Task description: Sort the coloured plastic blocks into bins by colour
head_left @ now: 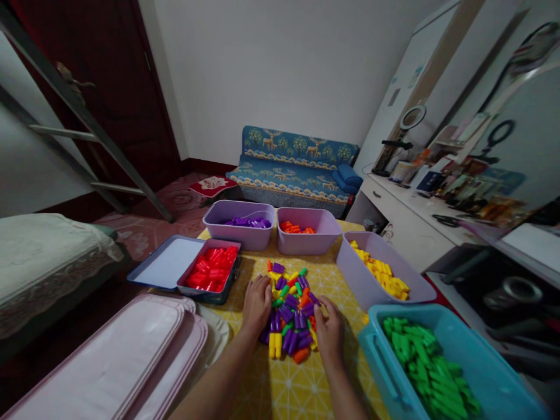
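A loose pile of small plastic pieces (291, 306) in purple, yellow, green, orange and red lies on the yellow patterned tablecloth (289, 382). Many pieces look like short double tubes. My left hand (258, 300) rests against the pile's left side, fingers loosely curved and nothing visible in its grasp. Along the right edge, my right hand (329, 326) has its thumb and forefinger apart, close to a purple piece (314, 298); whether they touch is unclear. A joined yellow pair (275, 345) sits at the near end of the pile.
Around the pile stand a purple-piece bin (258, 238), an orange-piece bin (306, 244), a yellow-piece bin (356, 274), a teal tub (387, 361) of green pieces and a hinged case (164, 262) of red ones. Pinkish lids (114, 350) are stacked at left. A sofa (289, 169) stands behind.
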Demonstrator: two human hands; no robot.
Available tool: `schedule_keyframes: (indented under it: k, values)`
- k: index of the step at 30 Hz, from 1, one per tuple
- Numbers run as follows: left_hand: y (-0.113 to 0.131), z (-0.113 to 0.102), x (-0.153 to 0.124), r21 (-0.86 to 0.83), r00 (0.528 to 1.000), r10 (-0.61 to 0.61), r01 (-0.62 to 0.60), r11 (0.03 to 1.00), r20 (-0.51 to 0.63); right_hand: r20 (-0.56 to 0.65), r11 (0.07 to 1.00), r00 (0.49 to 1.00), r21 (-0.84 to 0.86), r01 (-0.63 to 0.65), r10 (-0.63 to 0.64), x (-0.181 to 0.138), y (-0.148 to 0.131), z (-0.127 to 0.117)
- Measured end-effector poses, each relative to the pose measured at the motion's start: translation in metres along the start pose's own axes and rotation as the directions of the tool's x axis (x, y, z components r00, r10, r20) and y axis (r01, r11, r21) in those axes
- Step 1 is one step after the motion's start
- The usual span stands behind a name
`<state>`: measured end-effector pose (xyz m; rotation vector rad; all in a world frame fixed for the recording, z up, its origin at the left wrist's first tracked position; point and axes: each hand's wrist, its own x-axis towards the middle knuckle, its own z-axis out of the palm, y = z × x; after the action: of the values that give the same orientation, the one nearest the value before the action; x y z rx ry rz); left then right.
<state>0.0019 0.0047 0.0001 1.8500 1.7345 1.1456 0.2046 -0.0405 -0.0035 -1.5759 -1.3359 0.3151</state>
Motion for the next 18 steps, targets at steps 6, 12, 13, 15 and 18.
schedule_keyframes:
  k: [6, 12, 13, 15, 18]
  values:
    - [0.001, 0.0, -0.001, -0.004, 1.0, 0.011, -0.011, 1.0, -0.013, 0.148, 0.94, 0.985, -0.315, 0.135, -0.092, 0.015, -0.021, 0.01]
    - [0.002, -0.001, 0.0, 0.003, 1.0, 0.015, -0.015, 1.0, -0.007, 0.305, 0.854, 0.946, -0.457, 0.247, -0.111, 0.027, -0.036, 0.017]
    - [0.002, -0.001, 0.0, 0.003, 1.0, 0.013, -0.013, 1.0, -0.003, 0.328, 0.848, 0.937, -0.457, 0.267, -0.118, 0.028, -0.038, 0.017]
    - [0.003, -0.002, 0.0, 0.002, 1.0, 0.007, -0.007, 1.0, 0.003, 0.353, 0.839, 0.928, -0.464, 0.284, -0.12, 0.029, -0.041, 0.018]
    - [0.004, -0.002, 0.0, 0.001, 1.0, 0.012, -0.012, 1.0, 0.0, 0.369, 0.839, 0.925, -0.471, 0.274, -0.095, 0.031, -0.047, 0.019]
